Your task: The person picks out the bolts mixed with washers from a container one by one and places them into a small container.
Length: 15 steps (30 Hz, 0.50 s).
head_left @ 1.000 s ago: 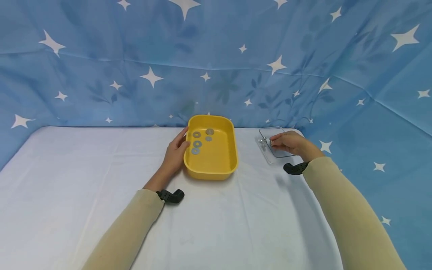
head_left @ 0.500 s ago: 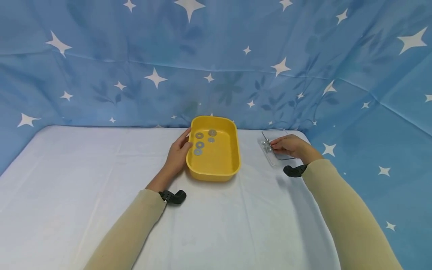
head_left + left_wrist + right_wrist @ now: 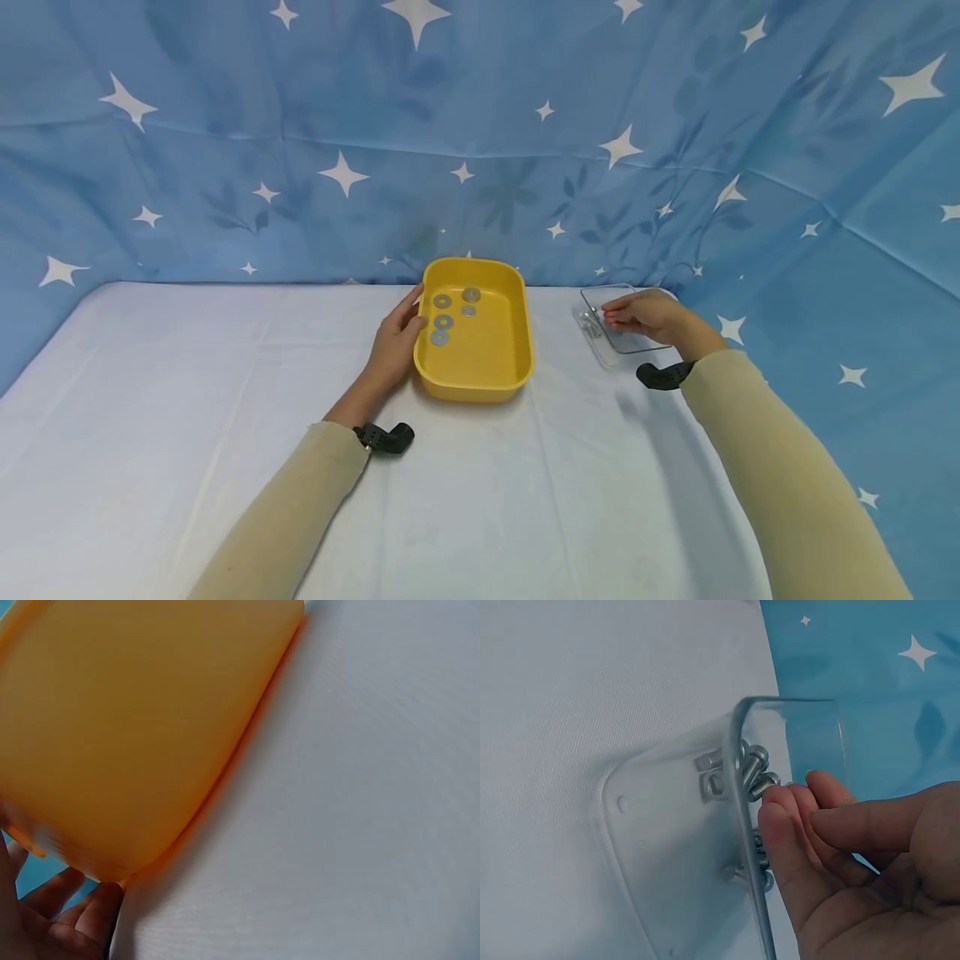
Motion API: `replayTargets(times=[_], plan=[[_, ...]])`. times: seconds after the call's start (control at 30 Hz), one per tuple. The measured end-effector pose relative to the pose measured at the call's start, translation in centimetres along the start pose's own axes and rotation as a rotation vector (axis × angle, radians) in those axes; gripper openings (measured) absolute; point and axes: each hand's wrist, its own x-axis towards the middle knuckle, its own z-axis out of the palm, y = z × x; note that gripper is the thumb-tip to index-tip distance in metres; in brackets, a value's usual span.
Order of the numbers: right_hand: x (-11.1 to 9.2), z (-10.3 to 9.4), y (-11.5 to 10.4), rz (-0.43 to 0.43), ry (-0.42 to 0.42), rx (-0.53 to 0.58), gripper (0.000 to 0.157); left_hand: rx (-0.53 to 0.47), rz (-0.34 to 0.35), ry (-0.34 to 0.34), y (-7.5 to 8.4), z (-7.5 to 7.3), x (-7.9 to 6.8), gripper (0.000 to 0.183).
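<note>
My left hand (image 3: 392, 340) grips the left side of a yellow tray (image 3: 475, 354), its thumb on the rim. In the left wrist view its fingertips (image 3: 97, 915) lie at the tray's outer wall. Several grey washers (image 3: 443, 322) lie flat in the tray's left and far parts. At the far right, my right hand (image 3: 651, 314) reaches into a clear plastic box (image 3: 739, 802). Silver bolts (image 3: 754, 769) and a nut (image 3: 712, 784) lie in it right by the fingertips. Those fingers are loosely bent, with nothing seen between them and the thumb.
The box stands near the far right corner of the white-covered table (image 3: 465, 500). A blue star-patterned curtain (image 3: 480, 125) hangs behind the table and along its right side. White cloth lies between tray and box.
The right hand's fingertips have risen slightly away from the bolts and the wrist has shifted a little right. The left hand and tray stay together; the head view has moved slightly.
</note>
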Motion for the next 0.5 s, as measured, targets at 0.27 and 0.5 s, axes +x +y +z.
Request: replayTargets(times=[0.27, 0.5], plan=[[-0.4, 0.6, -0.9, -0.077, 0.053, -0.111, 0.05, 0.071, -0.01, 0.025, 0.1, 0.0, -0.3, 0.059], [-3.2, 1.4, -1.6, -0.245, 0.207, -0.427, 0.05, 0.254, -0.034, -0.061, 1.6, 0.3, -0.8, 0.062]])
